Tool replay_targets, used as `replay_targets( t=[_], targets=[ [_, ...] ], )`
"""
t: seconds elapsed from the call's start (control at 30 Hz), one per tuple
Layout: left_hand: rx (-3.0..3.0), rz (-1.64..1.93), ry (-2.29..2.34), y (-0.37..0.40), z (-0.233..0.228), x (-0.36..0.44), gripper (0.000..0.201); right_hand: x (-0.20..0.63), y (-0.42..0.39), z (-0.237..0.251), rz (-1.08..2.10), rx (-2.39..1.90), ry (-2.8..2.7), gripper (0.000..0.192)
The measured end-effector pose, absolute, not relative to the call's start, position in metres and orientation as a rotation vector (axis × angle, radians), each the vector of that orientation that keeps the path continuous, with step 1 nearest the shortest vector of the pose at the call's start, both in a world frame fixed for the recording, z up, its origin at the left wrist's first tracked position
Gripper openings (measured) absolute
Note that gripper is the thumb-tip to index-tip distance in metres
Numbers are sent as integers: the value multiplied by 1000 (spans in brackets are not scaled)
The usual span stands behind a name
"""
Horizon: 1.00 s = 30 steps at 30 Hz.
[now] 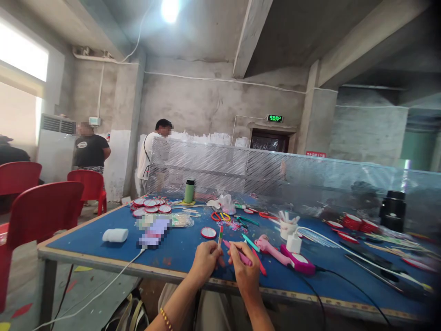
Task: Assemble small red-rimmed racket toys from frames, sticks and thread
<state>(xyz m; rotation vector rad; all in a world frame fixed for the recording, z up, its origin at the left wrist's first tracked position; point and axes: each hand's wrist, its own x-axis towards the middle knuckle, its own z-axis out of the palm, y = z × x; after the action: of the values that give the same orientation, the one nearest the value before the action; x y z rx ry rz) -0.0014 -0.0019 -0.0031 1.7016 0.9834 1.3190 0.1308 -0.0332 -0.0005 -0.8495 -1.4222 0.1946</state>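
Observation:
My left hand is closed around a thin upright stick with a reddish tip and a green band. Close beside it, my right hand grips a pink pen-like tool, its narrow end angled toward the stick. Just beyond my hands lies a round white disc with a red rim. A red pen-shaped piece and a teal one rest to the right of my right hand. My fingers hide the lower part of the stick.
Right of my hands are a pink hot-glue gun, a magenta power strip and a white cup of sticks. Scissors, a green bottle and a phone lie farther out. A perforated metal screen borders the blue table.

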Motion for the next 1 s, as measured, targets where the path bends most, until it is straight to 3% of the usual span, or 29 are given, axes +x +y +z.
replay_targets(
  t=[1.0],
  targets=[
    [1723, 1336, 936, -3, -3, -5, 30, 126, -35, 3, 247, -806, -1451, 22]
  ],
)
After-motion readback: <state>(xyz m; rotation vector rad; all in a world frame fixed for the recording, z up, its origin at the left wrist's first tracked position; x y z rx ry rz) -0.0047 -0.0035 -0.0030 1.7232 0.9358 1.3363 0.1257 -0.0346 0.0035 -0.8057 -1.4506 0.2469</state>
